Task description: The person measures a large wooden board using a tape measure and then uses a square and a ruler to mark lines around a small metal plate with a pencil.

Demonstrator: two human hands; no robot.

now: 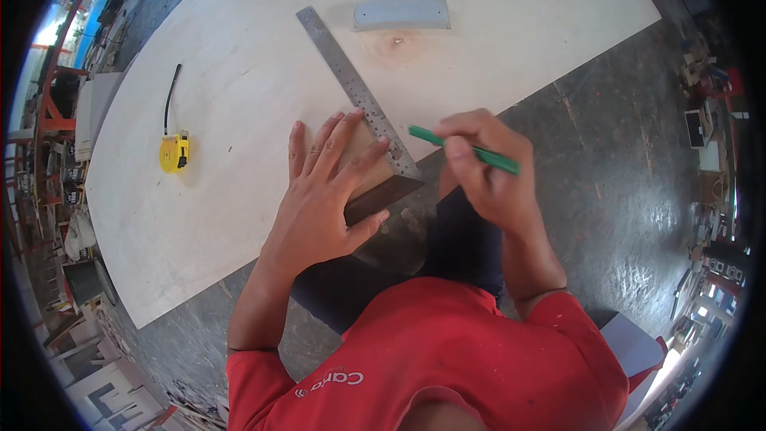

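My left hand (pixel 323 183) lies spread over a small tan wooden piece (pixel 367 156) and the metal square, its thumb at the dark lower arm (pixel 387 193) of the square. The square's long steel blade (pixel 331 44) runs up to the upper left across the white board. My right hand (pixel 487 172) is closed around a green pencil (pixel 499 160), whose left end is just right of the blade, near the board's edge.
The large white board (pixel 215 32) carries a yellow tape measure (pixel 171 153) with a black strap at left and a grey curved plate (pixel 401 13) at top. Grey concrete floor (pixel 606 191) lies beyond its edge. Cluttered shelving and materials (pixel 80 231) line both sides.
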